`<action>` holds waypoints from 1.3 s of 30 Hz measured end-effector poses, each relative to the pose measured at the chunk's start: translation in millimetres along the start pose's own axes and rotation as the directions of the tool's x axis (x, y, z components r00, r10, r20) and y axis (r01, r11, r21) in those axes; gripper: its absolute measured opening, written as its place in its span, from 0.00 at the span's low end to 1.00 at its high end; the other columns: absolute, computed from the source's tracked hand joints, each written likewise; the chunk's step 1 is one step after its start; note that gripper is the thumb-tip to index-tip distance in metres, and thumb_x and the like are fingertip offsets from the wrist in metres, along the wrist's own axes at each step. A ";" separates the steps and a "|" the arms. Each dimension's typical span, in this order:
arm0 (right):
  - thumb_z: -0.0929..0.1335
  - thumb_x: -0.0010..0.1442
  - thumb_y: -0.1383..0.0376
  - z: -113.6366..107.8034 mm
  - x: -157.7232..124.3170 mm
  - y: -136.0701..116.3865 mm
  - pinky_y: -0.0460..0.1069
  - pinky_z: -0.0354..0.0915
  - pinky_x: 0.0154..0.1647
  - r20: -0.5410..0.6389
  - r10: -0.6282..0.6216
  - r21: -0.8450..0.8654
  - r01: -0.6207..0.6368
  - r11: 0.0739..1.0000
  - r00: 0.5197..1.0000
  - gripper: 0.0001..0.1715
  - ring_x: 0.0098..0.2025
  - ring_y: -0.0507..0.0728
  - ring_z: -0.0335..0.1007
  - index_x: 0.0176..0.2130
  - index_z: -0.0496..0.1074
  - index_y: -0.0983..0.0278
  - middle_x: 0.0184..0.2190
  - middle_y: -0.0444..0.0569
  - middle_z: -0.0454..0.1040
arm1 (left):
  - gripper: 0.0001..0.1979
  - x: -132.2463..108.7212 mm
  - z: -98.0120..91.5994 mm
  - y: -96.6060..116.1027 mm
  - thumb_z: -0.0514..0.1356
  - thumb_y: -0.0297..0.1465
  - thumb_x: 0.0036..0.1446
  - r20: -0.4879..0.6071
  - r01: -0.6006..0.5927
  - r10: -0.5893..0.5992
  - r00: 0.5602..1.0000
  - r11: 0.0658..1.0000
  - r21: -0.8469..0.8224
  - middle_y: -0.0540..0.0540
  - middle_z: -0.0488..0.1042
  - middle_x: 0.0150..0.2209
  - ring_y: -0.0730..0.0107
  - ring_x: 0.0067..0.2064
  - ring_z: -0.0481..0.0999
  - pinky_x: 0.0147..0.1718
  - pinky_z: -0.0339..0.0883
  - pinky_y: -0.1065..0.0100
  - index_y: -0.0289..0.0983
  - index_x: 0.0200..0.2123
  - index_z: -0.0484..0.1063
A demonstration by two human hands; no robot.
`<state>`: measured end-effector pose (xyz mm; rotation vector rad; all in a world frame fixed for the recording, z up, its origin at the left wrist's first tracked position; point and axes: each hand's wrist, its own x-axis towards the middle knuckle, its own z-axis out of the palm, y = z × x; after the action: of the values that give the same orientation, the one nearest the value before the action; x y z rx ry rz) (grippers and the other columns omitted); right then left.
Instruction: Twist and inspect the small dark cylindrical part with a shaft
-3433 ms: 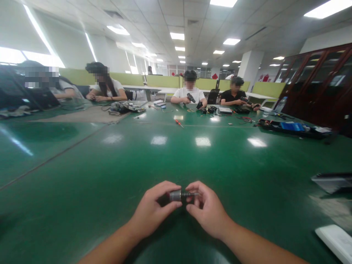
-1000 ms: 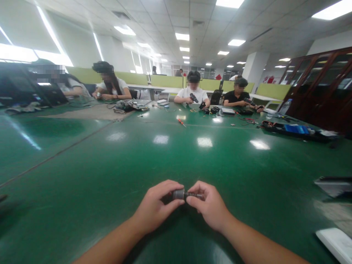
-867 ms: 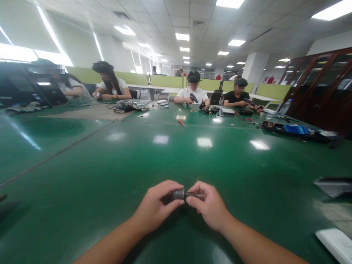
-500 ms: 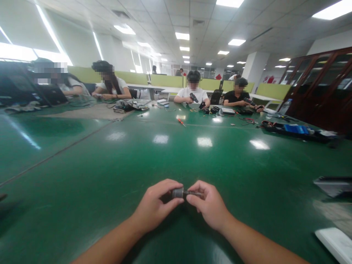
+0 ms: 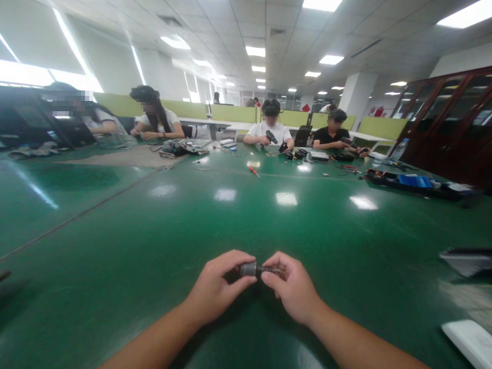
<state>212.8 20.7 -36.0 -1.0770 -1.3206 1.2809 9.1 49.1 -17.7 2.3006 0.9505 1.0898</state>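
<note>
Low in the middle of the view, my left hand (image 5: 215,287) is closed round a short grey metal cylinder (image 5: 248,269), thumb below and fingers above. A thin dark ribbed shaft (image 5: 266,269) sticks out of the cylinder's right end. My right hand (image 5: 294,287) pinches this shaft between thumb and fingertips, and part of it is hidden by them. The part lies roughly level, just above the green tabletop (image 5: 246,225). Its exact kind is too small to make out.
An orange screwdriver (image 5: 253,171) lies further off. A black tray with blue items (image 5: 415,180) stands at the right, and a white object (image 5: 467,341) lies at the near right. Several people sit across the table; one holds a power drill (image 5: 271,137).
My hands and the part between them stay almost in place. The whole view has shifted very slightly.
</note>
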 end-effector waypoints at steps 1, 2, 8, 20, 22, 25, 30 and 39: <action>0.72 0.55 0.61 -0.1 -0.1 0.5 0.44 0.54 0.23 -0.001 -0.003 -0.008 0.003 1.000 1.000 0.09 0.21 0.48 0.57 0.33 0.70 0.63 0.22 0.38 0.65 | 0.11 0.1 0.1 -0.2 0.66 0.33 0.59 0.001 -0.001 0.001 1.000 1.000 -0.001 0.45 0.80 0.41 0.65 0.42 0.80 0.43 0.73 0.67 0.40 0.46 0.77; 0.72 0.55 0.61 -0.1 -0.2 1.0 0.44 0.54 0.22 -0.002 -0.005 -0.012 0.005 1.000 1.000 0.09 0.21 0.49 0.58 0.33 0.69 0.63 0.22 0.38 0.65 | 0.12 0.2 0.1 -0.5 0.67 0.33 0.59 0.001 -0.002 0.002 1.000 1.000 -0.003 0.46 0.80 0.41 0.65 0.42 0.80 0.43 0.73 0.67 0.41 0.46 0.77; 0.71 0.57 0.63 -0.5 -1.4 3.6 0.44 0.54 0.23 0.002 0.005 -0.031 -0.005 1.000 1.000 0.08 0.22 0.49 0.57 0.36 0.69 0.63 0.23 0.38 0.65 | 0.12 -0.6 -0.3 -2.6 0.66 0.32 0.59 -0.010 0.012 -0.012 1.000 1.000 -0.002 0.46 0.80 0.42 0.65 0.42 0.79 0.43 0.72 0.68 0.41 0.46 0.77; 0.69 0.61 0.59 2.4 1.4 3.6 0.44 0.52 0.21 -0.017 0.024 0.040 -0.024 0.999 1.000 0.12 0.20 0.47 0.57 0.41 0.69 0.64 0.27 0.42 0.71 | 0.12 0.5 -1.1 -3.8 0.67 0.32 0.57 -0.049 0.052 -0.052 0.997 0.999 -0.008 0.48 0.81 0.41 0.66 0.42 0.79 0.43 0.71 0.68 0.42 0.45 0.77; 0.69 0.61 0.59 2.5 1.5 4.1 0.44 0.51 0.20 -0.022 0.029 0.034 -0.029 0.999 0.999 0.12 0.19 0.47 0.56 0.41 0.69 0.64 0.26 0.42 0.71 | 0.12 -0.2 -0.6 -4.3 0.68 0.32 0.57 -0.049 0.063 -0.063 0.997 0.998 -0.009 0.48 0.80 0.41 0.66 0.42 0.79 0.43 0.71 0.69 0.42 0.45 0.77; 0.69 0.61 0.59 2.7 1.1 3.7 0.44 0.50 0.20 -0.029 0.032 0.028 -0.032 0.999 0.999 0.12 0.19 0.47 0.56 0.41 0.69 0.65 0.26 0.42 0.71 | 0.12 -1.3 0.0 -5.3 0.68 0.32 0.57 -0.044 0.082 -0.082 0.996 0.997 -0.007 0.49 0.80 0.41 0.67 0.42 0.79 0.43 0.70 0.69 0.43 0.45 0.77; 0.69 0.62 0.58 2.6 0.5 3.1 0.44 0.50 0.20 -0.032 0.021 0.026 -0.020 0.999 0.999 0.12 0.19 0.46 0.56 0.41 0.69 0.64 0.27 0.42 0.71 | 0.12 -0.1 0.2 -6.0 0.68 0.32 0.57 -0.050 0.083 -0.084 0.995 0.996 -0.013 0.50 0.80 0.41 0.67 0.42 0.79 0.43 0.70 0.70 0.44 0.45 0.77; 0.69 0.62 0.59 3.0 0.4 2.5 0.44 0.49 0.20 -0.040 0.011 0.032 -0.009 0.999 0.999 0.12 0.19 0.46 0.55 0.41 0.68 0.64 0.26 0.42 0.71 | 0.12 0.4 -1.3 -5.2 0.68 0.33 0.57 -0.060 0.093 -0.093 0.994 0.996 -0.014 0.48 0.80 0.41 0.65 0.42 0.79 0.43 0.71 0.68 0.42 0.45 0.78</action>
<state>209.8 20.8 -38.4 -1.0831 -1.2618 1.2770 6.1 53.1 -20.0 2.2017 1.0609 1.1292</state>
